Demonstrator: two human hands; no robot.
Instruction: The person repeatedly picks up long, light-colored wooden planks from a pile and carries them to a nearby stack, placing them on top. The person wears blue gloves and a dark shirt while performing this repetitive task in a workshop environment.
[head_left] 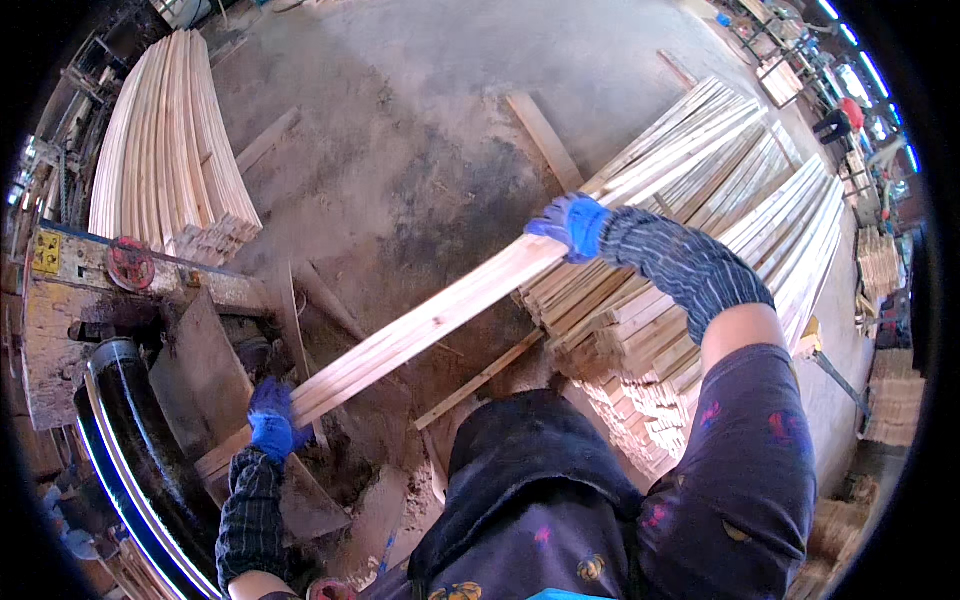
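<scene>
A few long pale wooden strips (430,320) lie side by side across the middle of the view, slanting from lower left to upper right. My left hand (272,420), in a blue glove, is closed round them near their lower left end, beside the machine. Farther up, my right hand (570,226), also gloved in blue, grips the same strips from above. Their far ends run over the stack of wooden strips (640,320) on my right. Both forearms wear dark striped sleeve covers.
At the left stands a worn machine (75,300) with a red round part (130,264) and a black curved housing (140,430). Behind it rises another pile of strips (165,130). A loose board (545,140) lies on the dusty floor. A person in red (850,113) is far right.
</scene>
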